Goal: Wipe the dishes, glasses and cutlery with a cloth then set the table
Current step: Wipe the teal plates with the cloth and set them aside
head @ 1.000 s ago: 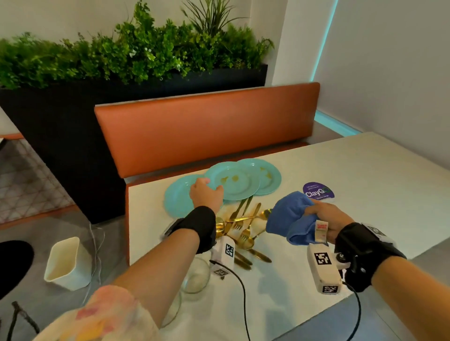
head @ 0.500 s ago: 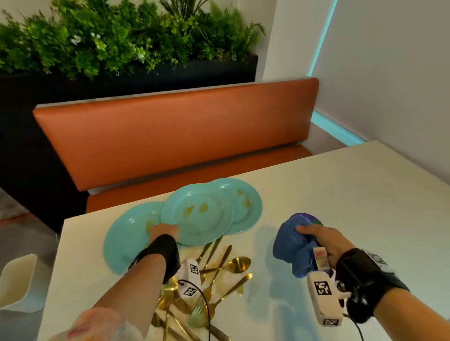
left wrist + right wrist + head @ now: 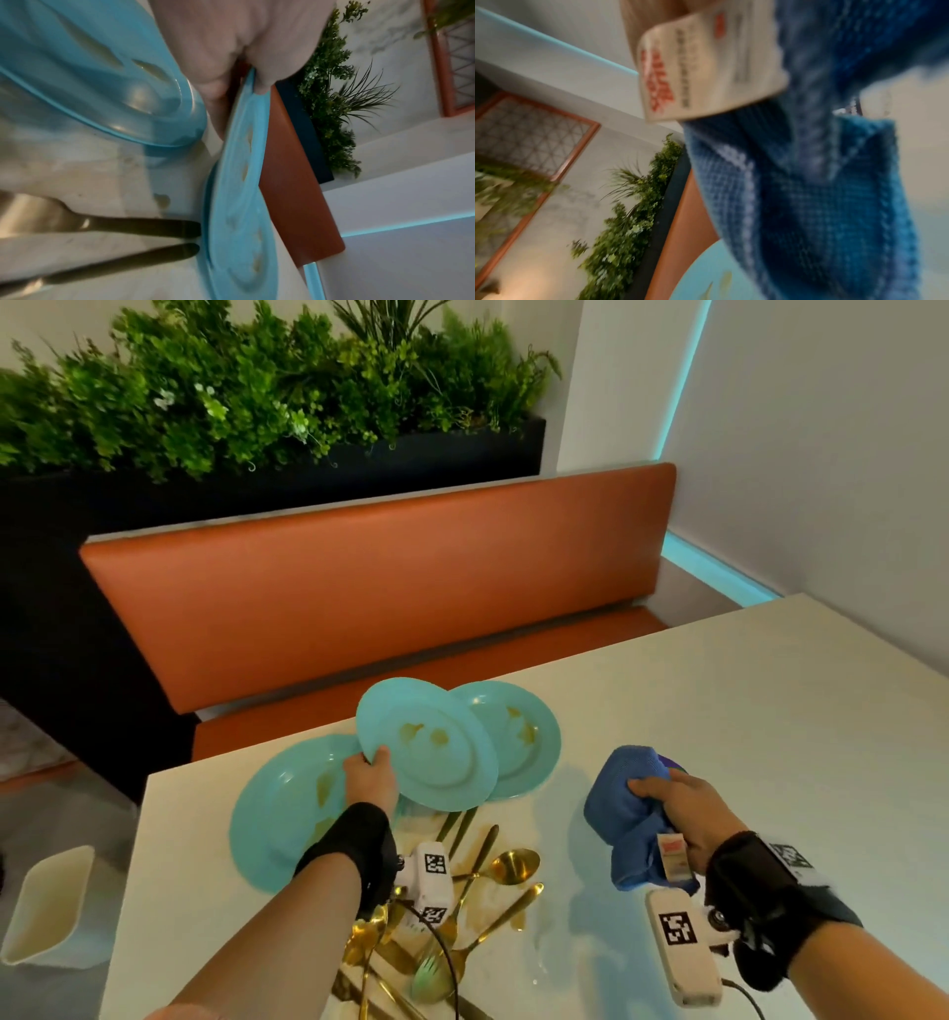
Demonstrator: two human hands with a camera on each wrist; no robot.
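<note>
Three turquoise plates with brownish stains are on the white table (image 3: 770, 721). My left hand (image 3: 371, 775) grips the near-left rim of the middle plate (image 3: 431, 747) and holds it tilted up off the table; the left wrist view shows my thumb on its rim (image 3: 246, 142). The left plate (image 3: 282, 814) and the right plate (image 3: 524, 737) lie flat. My right hand (image 3: 678, 809) holds a bunched blue cloth (image 3: 624, 809) with a white tag (image 3: 706, 67), to the right of the plates. Gold cutlery (image 3: 493, 880) lies scattered near the table's front edge.
An orange bench (image 3: 369, 608) runs behind the table, with a black planter of green plants (image 3: 246, 403) beyond it. A purple round sticker (image 3: 672, 765) peeks out behind the cloth. A white bin (image 3: 46, 911) stands on the floor at left. Wet smears surround the cutlery.
My left hand has taken the middle plate's rim and lifted it to a tilt. My right hand with the cloth stays at the right. The head view has moved closer.
</note>
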